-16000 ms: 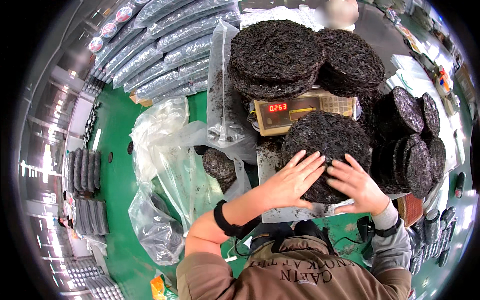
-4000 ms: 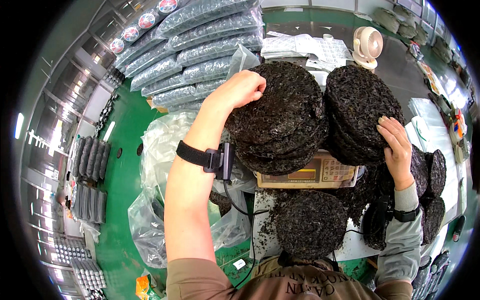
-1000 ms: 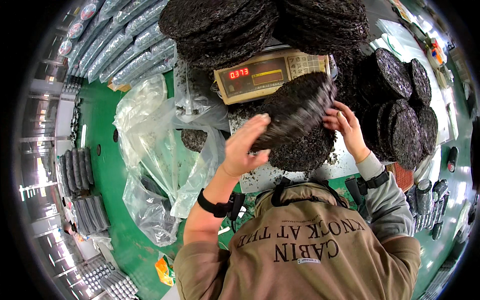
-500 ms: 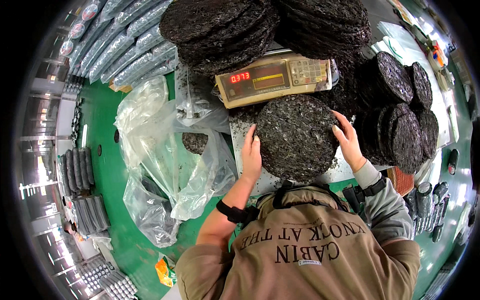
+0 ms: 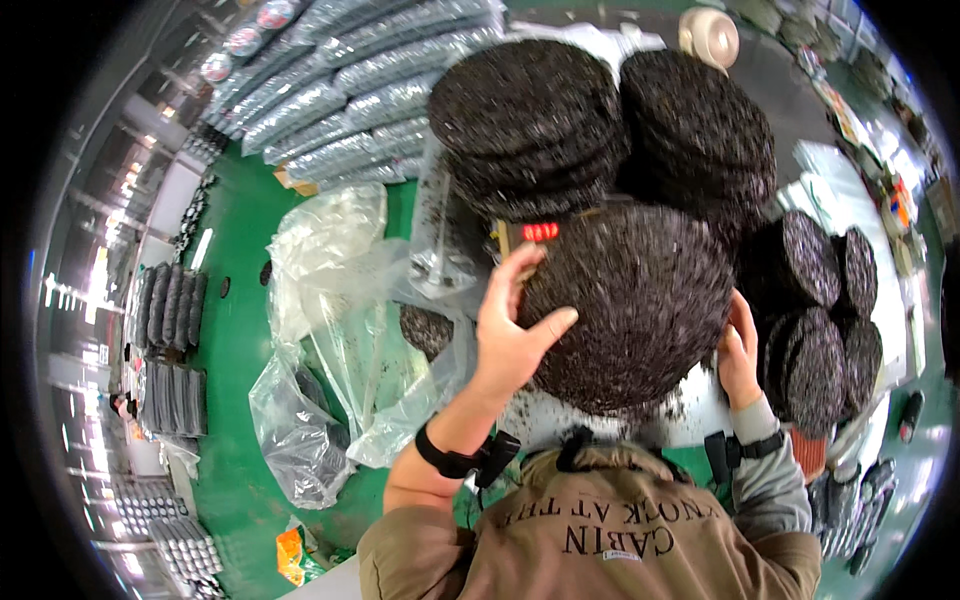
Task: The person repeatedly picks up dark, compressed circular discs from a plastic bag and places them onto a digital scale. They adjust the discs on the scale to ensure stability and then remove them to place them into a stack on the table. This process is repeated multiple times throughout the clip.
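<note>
A round, dark cake of what looks like dried seaweed (image 5: 630,310) is lifted between my two hands, tilted, its broad face turned up. My left hand (image 5: 512,335) grips its left edge, thumb lying over the top face. At the right edge my right hand (image 5: 740,358) holds it, fingers partly hidden behind the rim. The cake covers most of the weighing scale (image 5: 540,232), whose red display still peeks out at upper left. Below lies a pale metal plate (image 5: 690,408) strewn with dark crumbs.
Two stacks of dark cakes, a left one (image 5: 525,110) and a right one (image 5: 700,120), rise beyond. More cakes (image 5: 812,370) stand on edge at right. A clear plastic bag (image 5: 325,350) lies left over the green floor (image 5: 225,400). Silvery wrapped rolls (image 5: 350,90) are piled far left.
Between my hands the cake has come up off the plate and tilted, hiding most of the scale. My left thumb has moved onto its face. The whole view has shifted.
</note>
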The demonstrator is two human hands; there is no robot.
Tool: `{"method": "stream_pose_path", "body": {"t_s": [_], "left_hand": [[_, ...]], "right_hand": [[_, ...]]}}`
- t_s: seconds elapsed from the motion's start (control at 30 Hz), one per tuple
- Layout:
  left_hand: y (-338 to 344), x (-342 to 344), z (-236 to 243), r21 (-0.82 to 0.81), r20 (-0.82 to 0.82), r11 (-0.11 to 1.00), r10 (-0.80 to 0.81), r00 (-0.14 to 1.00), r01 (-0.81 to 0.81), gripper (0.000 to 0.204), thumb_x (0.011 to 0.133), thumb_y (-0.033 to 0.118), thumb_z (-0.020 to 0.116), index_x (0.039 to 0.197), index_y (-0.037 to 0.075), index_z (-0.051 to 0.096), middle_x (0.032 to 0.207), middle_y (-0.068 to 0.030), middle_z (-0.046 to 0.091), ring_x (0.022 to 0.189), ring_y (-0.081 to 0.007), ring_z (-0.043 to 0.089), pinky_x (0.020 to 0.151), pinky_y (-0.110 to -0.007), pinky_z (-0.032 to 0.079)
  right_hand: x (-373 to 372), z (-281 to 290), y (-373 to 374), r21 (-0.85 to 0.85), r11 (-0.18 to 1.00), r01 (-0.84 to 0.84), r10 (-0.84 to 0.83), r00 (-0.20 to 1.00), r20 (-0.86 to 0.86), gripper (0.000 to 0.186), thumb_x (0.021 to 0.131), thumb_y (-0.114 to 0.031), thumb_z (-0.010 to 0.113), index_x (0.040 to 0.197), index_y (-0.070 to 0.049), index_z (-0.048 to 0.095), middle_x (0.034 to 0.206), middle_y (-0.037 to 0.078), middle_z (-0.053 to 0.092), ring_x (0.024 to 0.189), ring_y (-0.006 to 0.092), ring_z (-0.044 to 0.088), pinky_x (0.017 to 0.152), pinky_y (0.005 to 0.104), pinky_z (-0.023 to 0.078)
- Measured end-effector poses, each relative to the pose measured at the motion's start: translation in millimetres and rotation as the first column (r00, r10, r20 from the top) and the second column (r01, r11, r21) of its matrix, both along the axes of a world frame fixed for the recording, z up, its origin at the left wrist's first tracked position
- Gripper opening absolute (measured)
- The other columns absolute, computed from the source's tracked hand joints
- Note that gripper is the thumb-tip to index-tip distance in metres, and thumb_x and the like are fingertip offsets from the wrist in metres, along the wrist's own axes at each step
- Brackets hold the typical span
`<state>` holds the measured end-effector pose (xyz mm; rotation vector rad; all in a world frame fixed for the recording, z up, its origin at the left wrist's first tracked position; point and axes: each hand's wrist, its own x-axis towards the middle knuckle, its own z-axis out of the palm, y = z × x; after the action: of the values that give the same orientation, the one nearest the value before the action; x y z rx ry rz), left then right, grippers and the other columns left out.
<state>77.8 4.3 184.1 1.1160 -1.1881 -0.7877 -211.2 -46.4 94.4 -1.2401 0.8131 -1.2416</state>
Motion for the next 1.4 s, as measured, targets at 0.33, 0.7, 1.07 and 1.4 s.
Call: {"method": "stream_pose_path", "body": {"t_s": [0.33,0.7,1.07,1.4], "left_hand": [[-198.0,127.5,111.0,0.175,-0.107,0.954,0.265,0.958,-0.244,0.071,0.069,0.016,0.071,0.125,0.000,0.030,0.111,-0.0211,0.049,0.103,-0.0255,0.048,0.081,-0.036,0.044],[-43.8,38.1,-1.8,-0.073,0.630,0.957,-0.175,0.757,0.282,0.019,0.082,0.009,0.047,0.097,0.001,0.054,0.098,-0.0129,0.058,0.091,-0.0266,0.057,0.082,-0.038,0.045],[45.0,-30.0,-131.8,0.367,0.832,0.796,-0.512,0.212,0.481,0.083,0.059,0.024,0.073,0.130,0.007,0.031,0.138,-0.0091,0.025,0.128,-0.0262,0.021,0.104,-0.045,0.017],[46.1,-26.1,-140.9,0.300,0.822,0.818,-0.483,0.302,0.492,0.078,0.062,0.027,0.073,0.128,0.007,0.035,0.135,-0.0120,0.029,0.127,-0.0273,0.024,0.104,-0.047,0.017]], "right_hand": [[0.0,-13.5,-7.8,0.051,0.998,-0.022,0.030,0.985,-0.171,0.035,0.084,-0.009,0.049,0.117,0.001,0.043,0.112,0.009,0.052,0.090,0.0158,0.057,0.076,0.0266,0.047],[-9.5,-63.6,-4.9,0.080,0.997,0.025,0.021,0.851,-0.525,0.046,0.079,-0.006,0.055,0.122,-0.002,0.040,0.114,0.015,0.050,0.107,0.0232,0.049,0.088,0.0319,0.040],[14.0,-43.1,5.6,-0.080,0.987,-0.137,0.038,0.694,-0.719,0.039,0.075,-0.008,0.060,0.112,-0.002,0.049,0.121,0.016,0.046,0.108,0.0305,0.047,0.090,0.0340,0.038],[16.3,-50.8,0.9,0.012,0.999,-0.050,0.047,0.796,-0.603,0.039,0.075,-0.004,0.058,0.113,-0.003,0.048,0.108,0.010,0.053,0.095,0.0178,0.052,0.078,0.0290,0.044]]}}
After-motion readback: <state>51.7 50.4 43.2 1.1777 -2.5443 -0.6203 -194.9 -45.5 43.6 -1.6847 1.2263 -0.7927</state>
